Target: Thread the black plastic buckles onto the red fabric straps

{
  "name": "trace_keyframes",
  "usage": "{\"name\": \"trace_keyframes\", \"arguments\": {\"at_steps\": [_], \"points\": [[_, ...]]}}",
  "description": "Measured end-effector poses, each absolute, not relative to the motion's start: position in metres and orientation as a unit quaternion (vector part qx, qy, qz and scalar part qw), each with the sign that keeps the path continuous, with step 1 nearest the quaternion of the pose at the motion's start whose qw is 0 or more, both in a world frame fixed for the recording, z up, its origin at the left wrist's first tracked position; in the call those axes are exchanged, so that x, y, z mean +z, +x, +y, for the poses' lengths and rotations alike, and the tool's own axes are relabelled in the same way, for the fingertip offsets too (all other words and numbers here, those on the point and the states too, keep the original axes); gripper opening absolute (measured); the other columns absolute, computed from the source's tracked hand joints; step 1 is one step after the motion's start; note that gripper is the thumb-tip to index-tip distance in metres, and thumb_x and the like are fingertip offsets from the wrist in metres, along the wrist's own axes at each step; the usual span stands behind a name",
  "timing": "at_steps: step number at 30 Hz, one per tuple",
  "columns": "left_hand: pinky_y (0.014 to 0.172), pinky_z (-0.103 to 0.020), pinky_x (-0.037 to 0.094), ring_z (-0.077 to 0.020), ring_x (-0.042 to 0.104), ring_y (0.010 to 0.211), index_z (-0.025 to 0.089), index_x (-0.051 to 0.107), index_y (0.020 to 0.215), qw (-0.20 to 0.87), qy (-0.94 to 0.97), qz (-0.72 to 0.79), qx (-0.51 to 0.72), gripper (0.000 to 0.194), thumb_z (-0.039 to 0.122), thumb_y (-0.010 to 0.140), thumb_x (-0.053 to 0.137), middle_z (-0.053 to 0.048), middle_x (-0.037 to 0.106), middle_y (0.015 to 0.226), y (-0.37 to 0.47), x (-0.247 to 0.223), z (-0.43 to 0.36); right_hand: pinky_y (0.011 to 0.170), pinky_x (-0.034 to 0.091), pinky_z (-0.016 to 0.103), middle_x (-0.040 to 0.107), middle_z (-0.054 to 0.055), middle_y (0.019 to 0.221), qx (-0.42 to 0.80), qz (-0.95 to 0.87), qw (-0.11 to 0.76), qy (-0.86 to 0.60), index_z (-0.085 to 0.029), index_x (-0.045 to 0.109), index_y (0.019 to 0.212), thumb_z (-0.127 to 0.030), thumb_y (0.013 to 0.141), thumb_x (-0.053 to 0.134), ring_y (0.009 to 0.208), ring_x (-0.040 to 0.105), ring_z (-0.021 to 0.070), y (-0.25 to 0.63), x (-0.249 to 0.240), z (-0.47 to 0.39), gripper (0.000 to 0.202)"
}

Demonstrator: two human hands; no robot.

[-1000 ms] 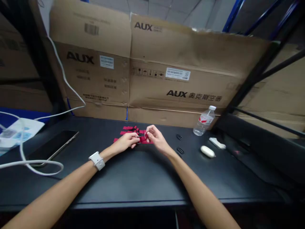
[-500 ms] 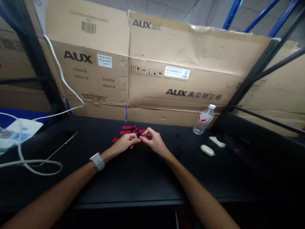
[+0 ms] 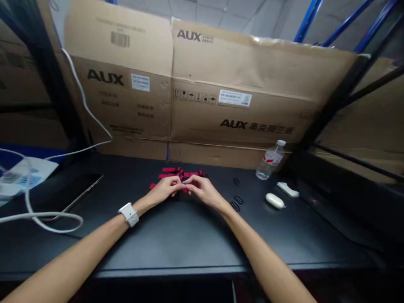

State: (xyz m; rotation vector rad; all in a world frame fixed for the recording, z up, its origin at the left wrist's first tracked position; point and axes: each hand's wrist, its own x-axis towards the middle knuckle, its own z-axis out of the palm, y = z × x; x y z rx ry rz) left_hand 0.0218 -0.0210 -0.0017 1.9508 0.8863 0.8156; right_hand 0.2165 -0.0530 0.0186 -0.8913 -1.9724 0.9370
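From my head view, both hands meet at the centre of the frame, low over the dark counter (image 3: 176,240). The grip of my left hand (image 3: 164,188) is pinched closed on the red webbing strap (image 3: 152,185), whose end sticks out to its left. My right hand (image 3: 205,191) is pinched closed against it, apparently on the same strap; the fingers hide the exact spot.

Just behind the hands lie more red straps (image 3: 168,170) with black parts among them, which I take to be further along, though I can't make out their joins. I judge the held strap to be unfinished. Right of centre, a small black buckle (image 3: 236,181) and two black loops (image 3: 239,199) lie loose and apart from the straps, so those pieces look unused; how many belong to this strap, I can't tell.
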Motion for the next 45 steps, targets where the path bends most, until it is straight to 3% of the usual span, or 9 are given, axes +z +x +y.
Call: {"name": "trace_keyframes", "arguments": {"at_steps": [5,9,16,20,23,27,34,45], "points": [[0.054,-0.022,0.03,-0.0121,0.045,0.059,0.016,0.056,0.074,0.346,0.816,0.353,0.3,0.033,0.048,0.081,0.057,0.004,0.051,0.061,0.021,0.002,-0.024,0.062,0.043,0.022,0.058,-0.002,0.074,0.331,-0.802,0.354,-0.348,-0.018,0.056,0.092,-0.027,0.087,0.054,0.064,0.053,0.011,0.218,0.021,-0.057,0.011],[0.057,-0.022,0.029,-0.0121,0.043,0.062,0.016,0.053,0.072,0.314,0.833,0.348,0.294,0.033,0.048,0.08,0.059,0.004,0.051,0.066,0.021,0.005,-0.026,0.069,0.045,0.025,0.06,0.0,0.083,0.288,-0.822,0.361,-0.334,-0.02,0.053,0.102,-0.02,0.089,0.05,0.072,0.056,0.0122,0.213,0.021,-0.058,0.013],[0.058,-0.023,0.029,-0.0121,0.04,0.064,0.016,0.049,0.07,0.343,0.799,0.356,0.342,0.034,0.048,0.082,0.055,0.005,0.044,0.065,0.024,0.007,-0.023,0.078,0.047,0.028,0.051,0.008,0.116,0.201,-0.859,0.347,-0.318,-0.021,0.054,0.112,-0.021,0.086,0.058,0.078,0.055,0.0116,0.215,0.026,-0.06,0.026],[0.057,-0.023,0.03,-0.0118,0.039,0.062,0.016,0.048,0.07,0.397,0.785,0.34,0.332,0.035,0.048,0.083,0.052,0.004,0.042,0.066,0.024,0.006,-0.023,0.093,0.043,0.034,0.055,0.007,0.112,0.158,-0.872,0.348,-0.307,-0.021,0.053,0.115,-0.02,0.082,0.063,0.104,0.053,0.0188,0.215,0.028,-0.062,0.034],[0.054,-0.022,0.029,-0.0107,0.038,0.058,0.017,0.047,0.075,0.442,0.765,0.332,0.33,0.034,0.049,0.086,0.049,0.006,0.041,0.063,0.025,0.003,-0.024,0.092,0.043,0.033,0.055,0.007,0.111,0.149,-0.867,0.356,-0.317,-0.021,0.053,0.113,-0.02,0.084,0.062,0.103,0.053,0.0183,0.214,0.026,-0.061,0.031],[0.059,-0.021,0.034,-0.0109,0.044,0.063,0.02,0.043,0.095,0.473,0.724,0.306,0.398,0.026,0.044,0.088,0.049,0.006,0.046,0.071,0.028,0.003,-0.026,0.09,0.044,0.031,0.057,0.006,0.107,0.138,-0.847,0.376,-0.35,-0.021,0.055,0.113,-0.023,0.083,0.063,0.098,0.055,0.0172,0.216,0.022,-0.057,0.031],[0.065,-0.023,0.036,-0.0127,0.042,0.068,0.018,0.05,0.082,0.437,0.762,0.332,0.343,0.029,0.045,0.087,0.045,0.003,0.046,0.075,0.026,0.005,-0.021,0.092,0.043,0.031,0.058,0.006,0.108,0.131,-0.831,0.406,-0.357,-0.022,0.057,0.113,-0.024,0.081,0.065,0.099,0.056,0.0172,0.218,0.019,-0.053,0.033],[0.054,-0.021,0.028,-0.0097,0.037,0.057,0.016,0.049,0.068,0.496,0.71,0.327,0.378,0.029,0.042,0.079,0.055,0.006,0.04,0.06,0.027,0.005,-0.018,0.087,0.045,0.029,0.061,0.005,0.102,0.124,-0.833,0.406,-0.355,-0.019,0.062,0.108,-0.022,0.076,0.068,0.092,0.058,0.0164,0.213,0.019,-0.052,0.032]]}}
